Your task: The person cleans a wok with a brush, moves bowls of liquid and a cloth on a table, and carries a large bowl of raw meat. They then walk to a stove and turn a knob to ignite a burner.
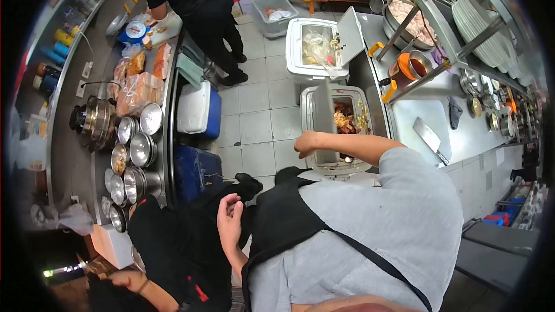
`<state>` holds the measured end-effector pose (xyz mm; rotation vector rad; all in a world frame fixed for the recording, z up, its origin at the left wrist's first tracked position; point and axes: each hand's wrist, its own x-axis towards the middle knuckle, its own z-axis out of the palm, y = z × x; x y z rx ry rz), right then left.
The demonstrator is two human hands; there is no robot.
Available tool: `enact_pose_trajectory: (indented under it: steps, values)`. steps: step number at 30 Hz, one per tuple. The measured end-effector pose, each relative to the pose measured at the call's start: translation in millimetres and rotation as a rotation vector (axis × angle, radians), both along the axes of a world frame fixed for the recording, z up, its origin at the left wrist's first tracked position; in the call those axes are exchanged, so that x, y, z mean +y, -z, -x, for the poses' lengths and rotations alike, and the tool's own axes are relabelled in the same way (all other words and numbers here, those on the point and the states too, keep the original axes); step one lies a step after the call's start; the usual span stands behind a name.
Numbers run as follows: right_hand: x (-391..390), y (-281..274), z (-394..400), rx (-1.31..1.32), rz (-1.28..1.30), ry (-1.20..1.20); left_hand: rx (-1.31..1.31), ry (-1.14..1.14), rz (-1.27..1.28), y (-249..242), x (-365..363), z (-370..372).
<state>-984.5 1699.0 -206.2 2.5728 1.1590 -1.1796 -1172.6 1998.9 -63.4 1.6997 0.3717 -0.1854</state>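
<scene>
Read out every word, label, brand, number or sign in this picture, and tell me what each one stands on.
No text can be read.
Scale: any numbers on the dial are too small to read.
Orange tub: any print on it is too small and blurred.
Cleaver: no readable mark on the blade.
</scene>
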Motion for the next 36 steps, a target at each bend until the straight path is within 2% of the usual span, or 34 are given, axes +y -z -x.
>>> enact_pose_trajectory:
  steps: [5, 7, 11, 13, 17, 18, 20, 22, 24, 28, 30, 32, 33, 35, 36]
  values:
    - [5, 23, -57, -0.007, -0.187, 0.240, -0.058, -0.037, 0.126, -15, 11, -68]
    - [7, 39, -81, 0.047, -0.228, 0.437, -0.066, -0.018, 0.148, -28, 8, -96]
    - [8, 74, -144, 0.089, -0.259, 0.502, -0.105, 0.048, 0.190, -30, 17, -164]
    - [4, 91, -176, 0.050, -0.373, 0.560, -0.115, 0.063, 0.211, -33, 21, -209]
    - [-9, 116, -262, 0.112, -0.352, 0.623, -0.123, 0.214, 0.185, -55, 11, -334]
    - [-16, 127, -285, 0.108, -0.370, 0.629, -0.121, 0.162, 0.160, -64, 1, -364]
    - [-23, 122, -332, 0.083, -0.362, 0.653, -0.256, 0.199, 0.134, -64, -12, -420]
    - [-30, 126, -372, 0.011, -0.384, 0.705, -0.207, 0.257, 0.169, -66, -34, -469]
    - [-42, 147, -406, -0.243, -0.524, 0.740, -0.138, 0.322, 0.231, -63, -49, -508]
    - [-59, 104, -473, -0.233, -0.571, 0.857, -0.068, 0.462, 0.280, -51, -79, -590]
    - [-72, 93, -504, -0.178, -0.569, 0.873, 0.009, 0.581, 0.205, -50, -89, -634]
    - [-87, 87, -545, -0.113, -0.619, 1.038, -0.018, 0.664, 0.109, -32, -90, -686]
    - [-91, 83, -568, -0.191, -0.615, 1.044, -0.007, 0.686, 0.094, -24, -93, -710]
    - [-81, 47, -619, -0.222, -0.738, 1.278, 0.066, 0.666, 0.159, -5, -104, -755]
    - [-71, 28, -646, -0.065, -0.985, 1.423, 0.077, 0.666, 0.161, 6, -113, -775]
